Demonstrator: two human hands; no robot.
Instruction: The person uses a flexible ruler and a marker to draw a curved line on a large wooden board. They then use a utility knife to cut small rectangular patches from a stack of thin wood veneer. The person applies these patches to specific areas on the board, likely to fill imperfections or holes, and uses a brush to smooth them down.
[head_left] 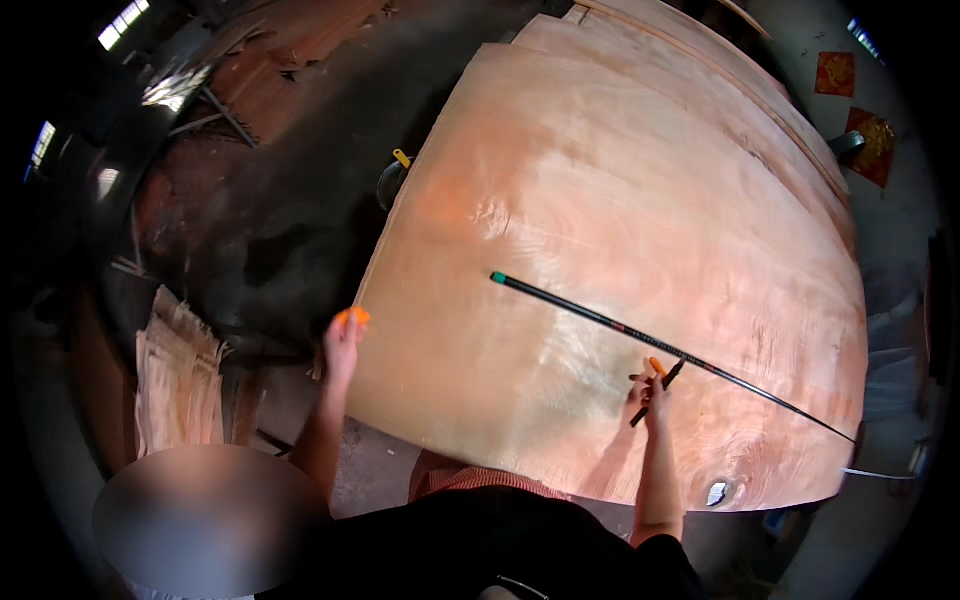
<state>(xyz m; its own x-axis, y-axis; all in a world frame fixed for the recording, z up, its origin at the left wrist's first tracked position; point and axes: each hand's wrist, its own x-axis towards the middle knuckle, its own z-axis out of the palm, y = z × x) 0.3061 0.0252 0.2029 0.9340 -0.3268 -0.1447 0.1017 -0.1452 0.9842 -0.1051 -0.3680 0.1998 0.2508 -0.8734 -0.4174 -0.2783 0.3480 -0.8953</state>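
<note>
My left hand (341, 350) is closed on a small bright orange object (353, 316), its kind too small to tell, at the left edge of a large pale wood veneer sheet (560, 190). My right hand (655, 398), over the near right part of the sheet, is closed around a thin dark stick-like tool (672, 375). A small orange piece (657, 367) also shows at its fingers; whether it belongs to the tool I cannot tell. Just beyond that hand, a long black tapered rod (600, 319) with a green end lies slantwise across the sheet.
More sheets and a long strip (720, 75) lie along the far side of the stack. A yellow-handled thing (402, 158) sticks out at the left edge. Veneer offcuts (180, 375) stand at the left. A small whitish object (717, 493) lies near the front right edge.
</note>
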